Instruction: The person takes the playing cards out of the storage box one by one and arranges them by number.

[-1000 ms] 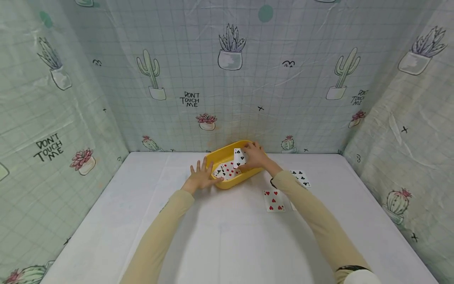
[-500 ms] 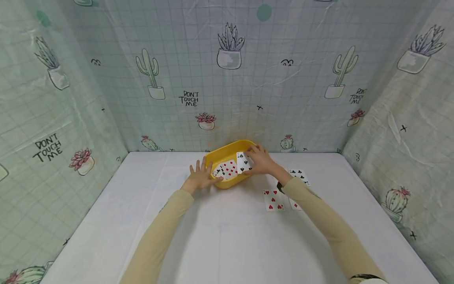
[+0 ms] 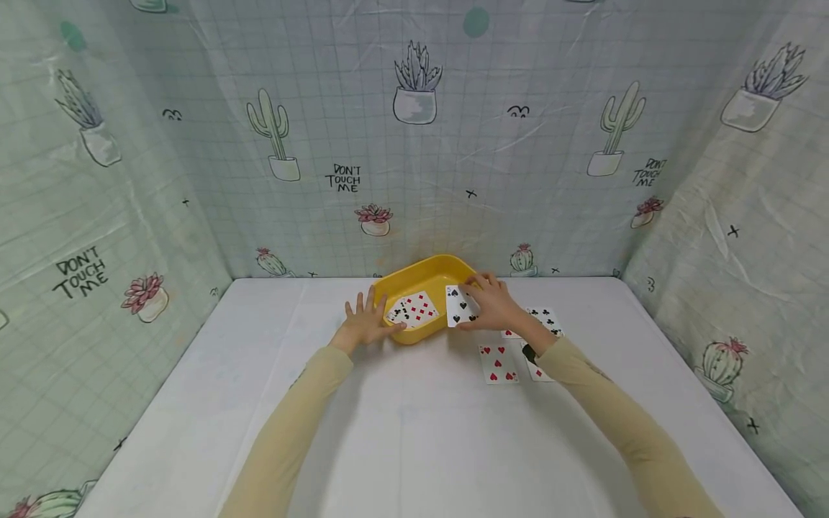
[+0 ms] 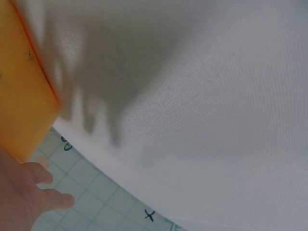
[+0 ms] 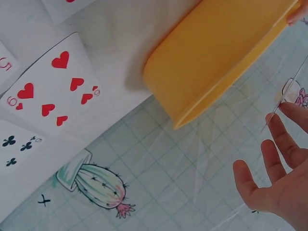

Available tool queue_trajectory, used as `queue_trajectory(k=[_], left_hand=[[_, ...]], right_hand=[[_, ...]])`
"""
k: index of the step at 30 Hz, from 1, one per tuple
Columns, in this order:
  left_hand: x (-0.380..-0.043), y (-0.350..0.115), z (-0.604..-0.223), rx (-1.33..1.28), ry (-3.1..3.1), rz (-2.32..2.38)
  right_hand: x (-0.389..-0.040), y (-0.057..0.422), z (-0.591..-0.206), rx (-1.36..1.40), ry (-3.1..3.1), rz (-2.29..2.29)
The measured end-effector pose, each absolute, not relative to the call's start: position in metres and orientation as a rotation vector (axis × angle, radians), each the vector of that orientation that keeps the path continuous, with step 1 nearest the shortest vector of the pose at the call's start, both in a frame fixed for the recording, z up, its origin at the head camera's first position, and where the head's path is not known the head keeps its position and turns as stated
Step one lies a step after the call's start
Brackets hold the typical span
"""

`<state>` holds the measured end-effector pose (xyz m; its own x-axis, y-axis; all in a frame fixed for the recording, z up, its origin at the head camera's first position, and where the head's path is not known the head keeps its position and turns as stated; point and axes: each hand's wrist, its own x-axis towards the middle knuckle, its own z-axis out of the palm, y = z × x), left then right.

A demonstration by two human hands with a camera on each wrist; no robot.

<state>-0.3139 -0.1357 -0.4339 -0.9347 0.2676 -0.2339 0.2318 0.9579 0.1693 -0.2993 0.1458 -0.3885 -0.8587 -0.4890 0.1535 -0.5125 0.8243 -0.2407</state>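
Observation:
My right hand (image 3: pixel 494 306) pinches a playing card, the five of spades (image 3: pixel 458 308), over the right end of a yellow tray (image 3: pixel 424 332). In the right wrist view the card (image 5: pixel 285 98) shows nearly edge-on at the fingertips. My left hand (image 3: pixel 364 325) lies with fingers spread against the tray's left end, its thumb over the near rim. Inside the tray lie overlapping cards, a diamonds card (image 3: pixel 422 308) and a clubs card (image 3: pixel 399 312) among them. In the left wrist view my left hand (image 4: pixel 24 192) appears beside the tray's yellow wall (image 4: pixel 24 82).
Face-up cards lie right of the tray: a five of hearts (image 3: pixel 499 365), a diamonds card (image 3: pixel 536 373) partly under the right wrist, a clubs card (image 3: pixel 546 318) and a six of hearts (image 5: pixel 57 91). A patterned cloth (image 3: pixel 324 216) stands behind the white table (image 3: pixel 401 446).
My right hand has moved right and toward me with the five of spades, from above the tray's middle to its right end. The left hand stays against the tray.

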Motion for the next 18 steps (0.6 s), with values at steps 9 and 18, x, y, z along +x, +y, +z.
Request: queue_trajectory(k=[9, 18], left_hand=[[-0.319, -0.138, -0.44, 0.356, 2.823, 0.274], [-0.32, -0.139, -0.44, 0.355, 2.826, 0.25]], right_hand=[[-0.276, 0.173, -0.392, 0.748, -2.965, 0.385], [-0.257, 0.206, -0.397, 0.733, -2.954, 0.378]])
